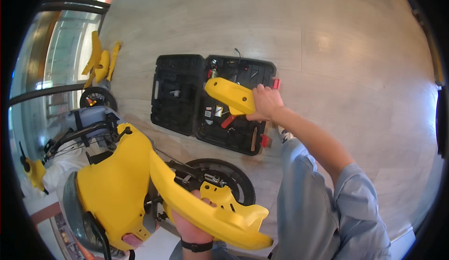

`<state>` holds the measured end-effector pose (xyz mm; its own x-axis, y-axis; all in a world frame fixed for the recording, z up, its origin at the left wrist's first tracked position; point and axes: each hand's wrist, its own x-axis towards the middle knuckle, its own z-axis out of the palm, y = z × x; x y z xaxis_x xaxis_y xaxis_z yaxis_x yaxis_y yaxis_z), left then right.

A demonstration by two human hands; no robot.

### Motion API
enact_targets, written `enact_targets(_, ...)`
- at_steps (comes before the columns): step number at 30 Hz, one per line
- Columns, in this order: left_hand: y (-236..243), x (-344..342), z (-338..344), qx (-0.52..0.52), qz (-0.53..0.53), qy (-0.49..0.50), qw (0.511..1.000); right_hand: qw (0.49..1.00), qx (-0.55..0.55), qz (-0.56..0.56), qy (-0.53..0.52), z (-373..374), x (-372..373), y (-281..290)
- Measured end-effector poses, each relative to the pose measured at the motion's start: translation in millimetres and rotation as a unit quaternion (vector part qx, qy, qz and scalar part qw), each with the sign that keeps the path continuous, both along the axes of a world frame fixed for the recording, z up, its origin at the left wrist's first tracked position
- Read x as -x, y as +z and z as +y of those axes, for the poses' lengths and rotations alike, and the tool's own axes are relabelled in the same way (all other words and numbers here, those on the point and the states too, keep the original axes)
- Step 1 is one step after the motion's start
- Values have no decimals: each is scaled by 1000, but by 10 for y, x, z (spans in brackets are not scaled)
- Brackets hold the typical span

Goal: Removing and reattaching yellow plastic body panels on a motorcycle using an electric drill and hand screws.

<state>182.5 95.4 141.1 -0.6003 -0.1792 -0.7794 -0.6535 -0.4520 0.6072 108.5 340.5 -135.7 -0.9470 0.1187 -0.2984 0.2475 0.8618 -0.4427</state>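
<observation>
My right hand is closed around one end of a yellow plastic cover with a rounded tip and small holes. It holds this piece above the open black tool case. Lower down, my left hand grips a long, curved yellow panel, its fingertips showing over the far edge. The panel's upper end overlaps the yellow body of a small two-wheeled vehicle; whether they are joined I cannot tell. A smaller yellow bracket-like plate shows behind the panel, near a black wheel.
Several yellow panels stand against the glass wall at the far left, beside another wheel. The case holds small tools, a red-handled item and loose parts. Red latches stick out from its right side, close to my leg.
</observation>
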Motion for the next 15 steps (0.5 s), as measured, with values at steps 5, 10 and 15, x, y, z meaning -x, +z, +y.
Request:
enact_targets(5, 381, -539, -815, -193, 27, -42, 980, 991, -32, 59, 115, 678, -27, 1757)
enact_targets(10, 516, -871, -823, -214, -4, -39, 976, 982, 123, -9, 140, 1013, -380, 4459)
enact_targets(15, 174, -982, -1023, -446, 97, -148, 878, 983, 58, 147, 92, 875, -1180, 6238)
